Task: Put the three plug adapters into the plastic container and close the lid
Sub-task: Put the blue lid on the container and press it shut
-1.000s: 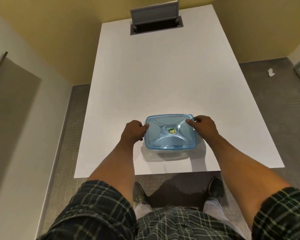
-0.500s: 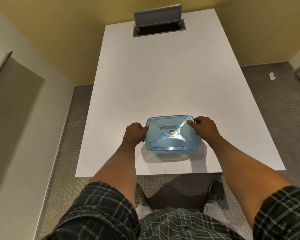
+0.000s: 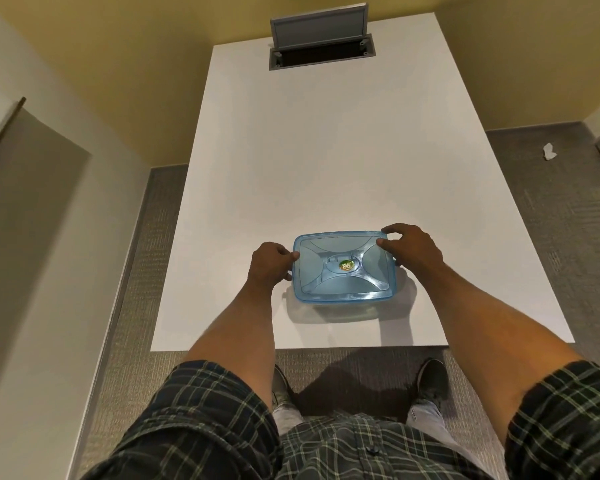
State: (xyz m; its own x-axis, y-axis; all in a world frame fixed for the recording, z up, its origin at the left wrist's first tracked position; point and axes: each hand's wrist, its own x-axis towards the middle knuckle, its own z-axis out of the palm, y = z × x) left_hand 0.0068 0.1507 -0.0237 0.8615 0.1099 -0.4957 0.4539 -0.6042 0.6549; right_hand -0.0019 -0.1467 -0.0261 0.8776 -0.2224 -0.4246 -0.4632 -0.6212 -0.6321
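A blue translucent plastic container (image 3: 343, 292) stands near the front edge of the white table (image 3: 326, 150), with its blue lid (image 3: 326, 251) lying flat on top. A small round sticker sits at the lid's centre. My left hand (image 3: 269, 263) grips the container's left side, thumb on the lid edge. My right hand (image 3: 413, 251) rests on the right far corner, fingertips pressing on the lid. The plug adapters are not visible; the lid hides the inside.
A grey cable hatch (image 3: 321, 46) stands open at the table's far end. Grey carpet surrounds the table, with a scrap of white paper (image 3: 548, 151) on the floor to the right. My shoes (image 3: 430, 382) show below the table's front edge.
My right hand has spread its fingers and shifted toward the lid's far right corner. The left hand stays on the left side. The camera view has shifted slightly.
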